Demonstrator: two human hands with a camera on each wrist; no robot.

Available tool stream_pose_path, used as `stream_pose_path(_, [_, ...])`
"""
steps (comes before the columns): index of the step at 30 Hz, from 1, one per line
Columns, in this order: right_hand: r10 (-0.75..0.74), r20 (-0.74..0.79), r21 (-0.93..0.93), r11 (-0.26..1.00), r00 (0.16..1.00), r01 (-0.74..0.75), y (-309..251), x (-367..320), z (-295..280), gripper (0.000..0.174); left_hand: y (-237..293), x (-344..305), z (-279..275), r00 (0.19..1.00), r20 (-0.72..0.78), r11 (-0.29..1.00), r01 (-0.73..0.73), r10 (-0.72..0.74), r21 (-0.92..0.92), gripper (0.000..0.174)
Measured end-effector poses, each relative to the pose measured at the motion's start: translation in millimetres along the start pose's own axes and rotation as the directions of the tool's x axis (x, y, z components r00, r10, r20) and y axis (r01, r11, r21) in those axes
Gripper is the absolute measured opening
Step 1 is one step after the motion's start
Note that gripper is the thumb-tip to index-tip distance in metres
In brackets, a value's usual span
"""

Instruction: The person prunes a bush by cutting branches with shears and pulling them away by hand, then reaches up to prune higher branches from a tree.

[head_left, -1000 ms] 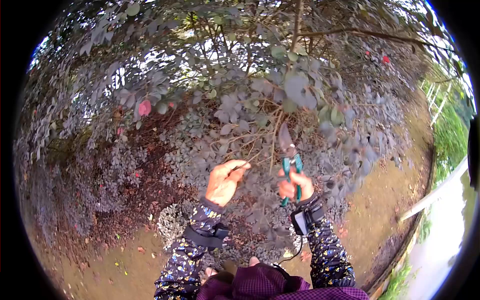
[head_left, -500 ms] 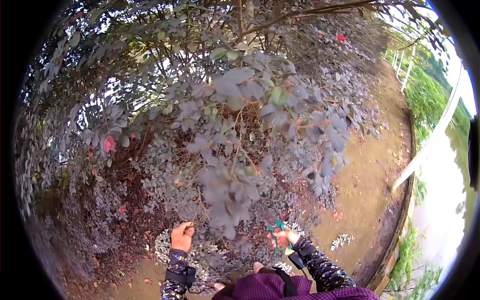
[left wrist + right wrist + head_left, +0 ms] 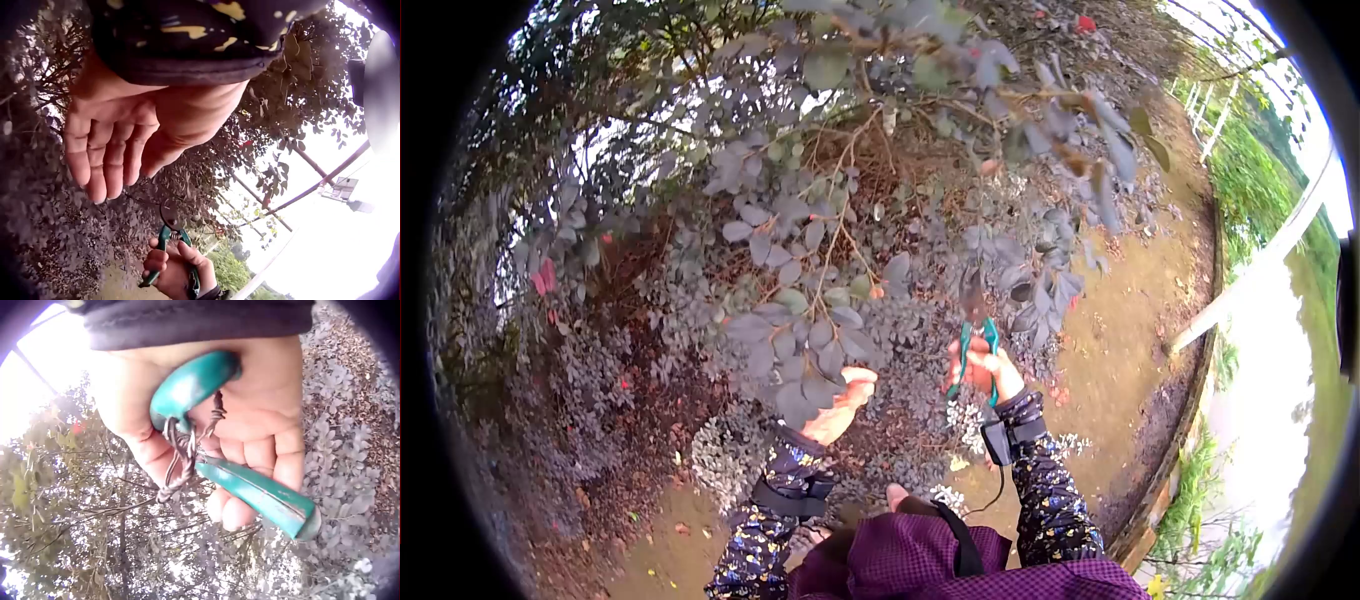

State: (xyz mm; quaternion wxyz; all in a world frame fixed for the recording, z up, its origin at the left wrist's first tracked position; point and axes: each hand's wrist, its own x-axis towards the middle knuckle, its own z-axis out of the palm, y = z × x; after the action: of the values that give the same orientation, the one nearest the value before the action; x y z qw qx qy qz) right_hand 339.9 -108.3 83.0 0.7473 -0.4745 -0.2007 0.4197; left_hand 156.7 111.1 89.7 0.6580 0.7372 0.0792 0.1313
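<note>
My right hand holds green-handled pruning shears, blade end up, among the dark leaves. In the right wrist view the handles stand apart across the palm, with twisted wire hanging between them. My left hand is raised to the left of the shears, just under a drooping leafy branch. Its fingers are extended and hold nothing in the left wrist view, the palm showing. The purplish shrub fills the space before both hands.
Thin branches reach down towards me from above. To the right run a dirt path, its raised edge, a pale slanting pole and water. Low pale-leaved plants grow near my feet.
Both hands dropped low and apart, then rose again to the branches. My left hand, earlier pinching a thin twig, has straightened its fingers. The shears stay in my right hand; the view has shifted.
</note>
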Motion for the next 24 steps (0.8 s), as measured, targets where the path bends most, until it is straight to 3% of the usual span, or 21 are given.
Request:
stream_pose_path(1, [-0.013, -0.025, -0.037, 0.999, 1.0, 0.012, -9.6, 4.0, 5.8, 0.035, 22.0, 0.3, 8.9, 0.989, 0.073, 0.984, 0.136, -0.128, -0.117, 0.018])
stream_pose_path(2, [-0.057, -0.01, -0.072, 0.996, 0.998, 0.056, -15.6, 8.9, 8.4, 0.035, 23.8, -2.0, 16.1, 0.991, 0.098, 0.994, 0.092, -0.087, -0.055, 0.018])
stream_pose_path(5, [-0.153, 0.006, -0.172, 0.973, 0.988, 0.151, -45.1, 22.0, 29.2, 0.037, 22.9, -11.3, 32.4, 0.974, 0.132, 0.973, 0.198, -0.182, -0.122, 0.018])
stream_pose_path(6, [-0.163, -0.035, -0.187, 0.97, 0.986, 0.154, -47.2, 33.9, 27.2, 0.038, 21.1, -14.7, 35.0, 0.96, 0.146, 0.954, 0.259, -0.238, -0.149, 0.019])
stream_pose_path(7, [-0.313, -0.155, -0.192, 0.94, 0.937, 0.282, -17.7, 58.4, -9.7, 0.039, 9.9, -17.9, 37.3, 0.959, 0.15, 0.946, 0.265, -0.24, -0.187, 0.021])
stream_pose_path(9, [-0.202, -0.042, -0.237, 0.953, 0.979, 0.186, -75.5, 58.2, 51.9, 0.041, -1.6, -26.1, 38.1, 0.958, 0.155, 0.932, 0.273, -0.241, -0.239, 0.022])
stream_pose_path(11, [-0.263, -0.188, -0.392, 0.904, 0.946, 0.173, -91.6, 79.4, 63.7, 0.04, -7.0, -34.2, 36.8, 0.945, 0.15, 0.905, 0.321, -0.289, -0.279, 0.022])
stream_pose_path(13, [-0.31, -0.144, -0.363, 0.9, 0.94, 0.241, -102.6, 95.4, 68.4, 0.037, -10.0, -42.7, 32.2, 0.946, 0.117, 0.892, 0.323, -0.302, -0.315, 0.022])
stream_pose_path(14, [-0.331, -0.185, -0.36, 0.899, 0.925, 0.25, -107.1, 102.4, 72.6, 0.035, 1.1, -46.0, 27.3, 0.918, 0.105, 0.893, 0.396, -0.382, -0.214, 0.023])
stream_pose_path(17, [-0.367, -0.253, -0.29, 0.912, 0.895, 0.292, -116.6, 116.7, 81.5, 0.023, -12.5, -60.7, 17.9, 0.95, 0.086, 0.875, 0.31, -0.3, -0.373, 0.025])
stream_pose_path(19, [-0.381, -0.288, -0.268, 0.913, 0.878, 0.308, -119.8, 123.8, 80.6, 0.022, -17.3, -69.9, 18.0, 0.952, 0.037, 0.898, 0.298, -0.303, -0.324, 0.019])
stream_pose_path(21, [-0.398, -0.309, -0.295, 0.904, 0.864, 0.311, -122.3, 132.4, 79.8, 0.022, -29.1, -78.8, 16.1, 0.951, 0.018, 0.83, 0.278, -0.309, -0.484, 0.026])
stream_pose_path(22, [-0.417, -0.335, -0.319, 0.894, 0.845, 0.314, -123.4, 135.0, 80.2, 0.021, -31.3, -77.9, 13.5, 0.942, 0.026, 0.865, 0.318, -0.335, -0.389, 0.026])
stream_pose_path(24, [-0.478, -0.356, -0.4, 0.855, 0.803, 0.331, -124.4, 138.1, 81.0, 0.021, -30.0, -77.3, 14.0, 0.937, 0.021, 0.865, 0.329, -0.348, -0.379, 0.026])
